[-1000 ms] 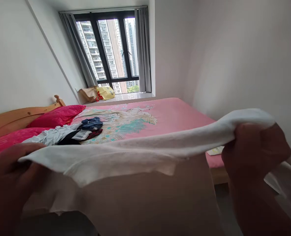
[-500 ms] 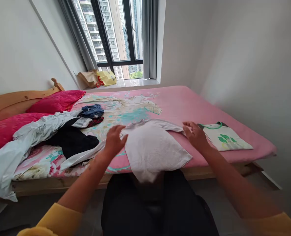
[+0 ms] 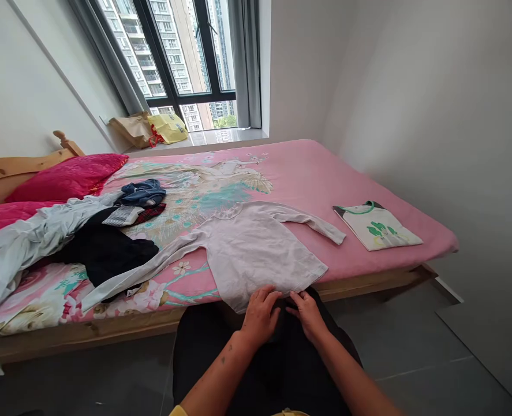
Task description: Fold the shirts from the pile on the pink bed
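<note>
Across pink, floral-patterned bed, below grey-curtained window, saw pale long-sleeved shirt spread flat near front edge, sleeves stretched outward, hem toward the lap. Noted left hand touching hem, fingers loosely bent, thumb standing apart. Saw right hand just beside it, fingers and thumb close together at hem; could not tell pinch from mere touch. Found folded shirt, green-printed, off to the right. Logged black garment, blue garment and white garment heaped leftward by red pillows.
</note>
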Demonstrator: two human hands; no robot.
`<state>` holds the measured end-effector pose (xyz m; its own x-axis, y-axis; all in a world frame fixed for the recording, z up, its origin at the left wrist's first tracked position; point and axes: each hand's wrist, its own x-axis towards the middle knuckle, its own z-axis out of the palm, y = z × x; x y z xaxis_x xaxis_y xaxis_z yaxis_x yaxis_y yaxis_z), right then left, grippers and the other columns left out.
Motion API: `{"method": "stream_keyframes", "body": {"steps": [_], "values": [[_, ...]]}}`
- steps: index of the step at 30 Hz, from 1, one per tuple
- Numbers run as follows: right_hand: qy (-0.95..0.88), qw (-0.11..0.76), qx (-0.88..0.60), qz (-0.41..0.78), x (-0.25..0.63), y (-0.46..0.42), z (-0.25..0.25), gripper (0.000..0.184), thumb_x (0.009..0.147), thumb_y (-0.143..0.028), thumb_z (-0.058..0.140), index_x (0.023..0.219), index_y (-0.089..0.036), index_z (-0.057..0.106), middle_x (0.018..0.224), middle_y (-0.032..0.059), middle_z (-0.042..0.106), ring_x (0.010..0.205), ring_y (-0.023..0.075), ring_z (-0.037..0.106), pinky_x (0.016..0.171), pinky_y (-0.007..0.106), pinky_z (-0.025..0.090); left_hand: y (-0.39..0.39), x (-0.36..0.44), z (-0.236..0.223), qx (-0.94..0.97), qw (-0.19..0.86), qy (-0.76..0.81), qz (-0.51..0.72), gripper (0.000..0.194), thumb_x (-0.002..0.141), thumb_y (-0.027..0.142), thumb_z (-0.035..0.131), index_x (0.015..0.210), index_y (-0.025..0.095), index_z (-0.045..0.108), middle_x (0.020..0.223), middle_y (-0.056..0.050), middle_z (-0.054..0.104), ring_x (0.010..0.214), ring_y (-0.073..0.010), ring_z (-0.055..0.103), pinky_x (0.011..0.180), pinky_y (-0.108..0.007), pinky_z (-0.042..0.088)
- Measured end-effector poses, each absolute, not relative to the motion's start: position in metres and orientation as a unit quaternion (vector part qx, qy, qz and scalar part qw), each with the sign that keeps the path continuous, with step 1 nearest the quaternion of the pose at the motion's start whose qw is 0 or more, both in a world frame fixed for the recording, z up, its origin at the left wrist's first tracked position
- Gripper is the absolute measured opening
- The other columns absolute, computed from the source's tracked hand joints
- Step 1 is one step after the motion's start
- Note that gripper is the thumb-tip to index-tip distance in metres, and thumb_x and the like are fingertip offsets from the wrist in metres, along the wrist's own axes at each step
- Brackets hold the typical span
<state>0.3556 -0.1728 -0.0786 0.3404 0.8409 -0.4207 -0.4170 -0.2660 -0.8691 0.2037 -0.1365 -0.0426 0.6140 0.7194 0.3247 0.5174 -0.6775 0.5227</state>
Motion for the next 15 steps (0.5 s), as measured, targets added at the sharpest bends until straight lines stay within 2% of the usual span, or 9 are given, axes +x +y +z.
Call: {"method": "stream_keyframes", "body": {"steps": [4, 6, 10, 15], "values": [[-0.224, 0.620, -0.556, 0.506, 0.354, -0.174, -0.073, 0.034, 0.070, -0.045, 0.067, 0.091, -0.018, 0.061, 0.091, 0.0038, 0.065, 0.085, 0.0190, 0.058, 0.074, 0.030, 0.048, -0.138, 0.211, -0.040, 0.874, 0.174, 0.373, 0.256, 0.044, 0.072, 0.014, 0.061, 0.115, 0.023, 0.055, 0.121, -0.008, 0.054, 0.114, -0.0252, 0.049, 0.096, -0.044, 0.040], [-0.257, 0.639, -0.534, 0.491, 0.352, -0.178, -0.072, 0.031, 0.071, -0.044, 0.067, 0.086, -0.018, 0.060, 0.084, 0.0018, 0.064, 0.079, 0.0168, 0.057, 0.074, 0.028, 0.046, -0.142, 0.213, -0.036, 0.873, 0.168, 0.380, 0.255, 0.036, 0.073, 0.015, 0.062, 0.108, 0.023, 0.058, 0.115, -0.007, 0.058, 0.108, -0.0240, 0.052, 0.093, -0.042, 0.041], [-0.308, 0.643, -0.526, 0.465, 0.345, -0.182, -0.067, 0.027, 0.076, -0.044, 0.063, 0.074, -0.018, 0.058, 0.068, -0.0023, 0.057, 0.066, 0.0126, 0.049, 0.065, 0.023, 0.041, -0.147, 0.218, -0.027, 0.862, 0.162, 0.411, 0.248, 0.014, 0.077, 0.020, 0.060, 0.091, 0.022, 0.060, 0.089, -0.003, 0.065, 0.088, -0.0207, 0.059, 0.082, -0.037, 0.042], [-0.327, 0.643, -0.516, 0.462, 0.339, -0.181, -0.062, 0.032, 0.077, -0.048, 0.059, 0.081, -0.017, 0.062, 0.073, 0.0002, 0.060, 0.069, 0.0150, 0.052, 0.065, 0.024, 0.042, -0.145, 0.221, -0.022, 0.816, 0.203, 0.468, 0.271, 0.014, 0.077, 0.020, 0.059, 0.091, 0.019, 0.059, 0.082, -0.001, 0.066, 0.079, -0.0175, 0.060, 0.080, -0.034, 0.043]]}}
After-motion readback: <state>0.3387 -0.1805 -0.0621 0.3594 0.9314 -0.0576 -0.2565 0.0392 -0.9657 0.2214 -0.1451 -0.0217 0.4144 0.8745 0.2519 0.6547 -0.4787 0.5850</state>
